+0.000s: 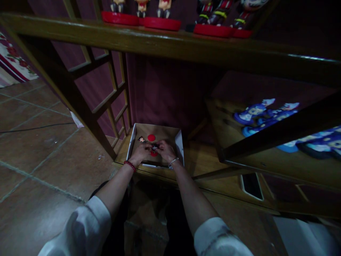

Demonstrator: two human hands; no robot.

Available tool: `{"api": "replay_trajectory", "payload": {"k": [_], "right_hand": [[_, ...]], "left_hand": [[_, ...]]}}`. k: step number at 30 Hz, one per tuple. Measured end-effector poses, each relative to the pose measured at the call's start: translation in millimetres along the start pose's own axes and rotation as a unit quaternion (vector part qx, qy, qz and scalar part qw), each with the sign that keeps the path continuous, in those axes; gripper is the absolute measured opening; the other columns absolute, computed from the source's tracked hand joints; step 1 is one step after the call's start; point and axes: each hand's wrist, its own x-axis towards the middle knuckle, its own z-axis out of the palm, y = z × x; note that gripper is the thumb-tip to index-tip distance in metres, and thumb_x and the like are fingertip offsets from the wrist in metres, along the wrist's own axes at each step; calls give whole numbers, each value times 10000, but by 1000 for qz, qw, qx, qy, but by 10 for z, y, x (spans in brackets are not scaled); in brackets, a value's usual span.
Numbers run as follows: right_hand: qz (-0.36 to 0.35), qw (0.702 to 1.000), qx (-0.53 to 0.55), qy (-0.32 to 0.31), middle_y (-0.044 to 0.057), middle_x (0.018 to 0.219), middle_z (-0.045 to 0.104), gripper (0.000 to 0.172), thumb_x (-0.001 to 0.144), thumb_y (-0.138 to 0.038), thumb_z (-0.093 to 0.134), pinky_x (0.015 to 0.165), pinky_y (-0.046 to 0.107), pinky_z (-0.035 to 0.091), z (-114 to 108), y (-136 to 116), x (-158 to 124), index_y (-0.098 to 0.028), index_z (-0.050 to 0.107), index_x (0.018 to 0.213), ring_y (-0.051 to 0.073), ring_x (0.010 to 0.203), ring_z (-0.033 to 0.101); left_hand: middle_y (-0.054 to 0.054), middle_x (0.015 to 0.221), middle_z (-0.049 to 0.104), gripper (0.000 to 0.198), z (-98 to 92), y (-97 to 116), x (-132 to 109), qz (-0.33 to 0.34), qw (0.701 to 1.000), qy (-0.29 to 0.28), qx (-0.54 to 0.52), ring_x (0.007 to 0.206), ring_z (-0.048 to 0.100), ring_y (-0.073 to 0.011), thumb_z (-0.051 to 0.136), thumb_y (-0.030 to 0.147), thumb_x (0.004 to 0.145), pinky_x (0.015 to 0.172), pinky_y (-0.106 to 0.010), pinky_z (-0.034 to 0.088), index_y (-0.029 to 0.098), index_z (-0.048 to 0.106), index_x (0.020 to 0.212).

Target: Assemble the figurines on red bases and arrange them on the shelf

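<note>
Brown wooden shelf (198, 156), left end: inside an open white cardboard box (179, 143), I have a small dark figurine (153, 147) between left hand (141, 153) and right hand (165, 151), both grips pinched on it, long axis unclear.

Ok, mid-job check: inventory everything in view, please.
Shallow cardboard box: 1, white and brown, lower shelf
Round red discs: 2, red, box's back and beneath hands
Small black-haired figurine: 1, box's left
Small dark piece: 1, dark, between hands
Red-based figurines: about six, mixed colours, top shelf, cut off
Blue-and-white figurines: several, overlapping, right shelf
Latticed wooden shelving: 1, brown, around box
Flat white-edged rectangle: 1, dark, lower right
Thin cable: 1, black, left floor
Tiled floor: 1, brown, left
Flowered cloth: 1, white and red, upper left
Beaded bracelet: 1, red, left wrist
Thin bracelet: 1, silvery, right wrist
Sleeves: 2, pale, bottom
Left hand, right hand: 1 each, fingers on dark piece
</note>
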Motion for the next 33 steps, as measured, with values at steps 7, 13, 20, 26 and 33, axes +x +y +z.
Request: {"api": "replay_trajectory", "payload": {"k": [7, 13, 20, 26, 33], "right_hand": [[-1, 1000, -19, 6, -54, 660, 591, 221, 641, -211, 622, 677, 269, 466, -6, 22, 1, -232, 521, 836, 118, 663, 593], [-21, 999, -35, 15, -42, 729, 598, 224, 643, -192, 614, 661, 263, 467, -5, 10, -4, -230, 511, 838, 116, 690, 587], [-34, 999, -21, 15, -34, 778, 615, 232, 655, -172, 603, 652, 256, 482, 1, -15, -30, -230, 516, 862, 109, 689, 591], [-44, 998, -21, -28, -29, 863, 648, 427, 682, -119, 562, 683, 254, 497, -11, -49, -41, -264, 515, 1080, 114, 722, 614], [-55, 996, -45, -51, -39, 845, 653, 329, 686, -97, 530, 639, 223, 496, -22, -25, -27, -255, 591, 968, 99, 669, 605]], "left_hand": [[9, 532, 582, 161, 12, 8, -13, -23, 999, -15, 22, 456, 468, -72, 542, 111, 673, 479, -181, 365, 124, 646, 796], [-5, 582, 602, 149, 21, -6, -8, -24, 999, -31, 3, 527, 539, -92, 518, 92, 690, 523, -199, 425, 117, 617, 799], [-18, 636, 629, 158, 16, -31, 2, -28, 999, -33, 15, 564, 573, -104, 530, 106, 699, 558, -214, 456, 120, 610, 834], [-1, 615, 614, 134, 11, -4, -6, -37, 999, -37, 12, 583, 580, -97, 506, 91, 717, 571, -198, 464, 123, 598, 809], [-6, 636, 617, 137, 26, 19, -21, -38, 998, -40, 12, 610, 589, -100, 470, 76, 738, 612, -217, 487, 116, 586, 798]]}}
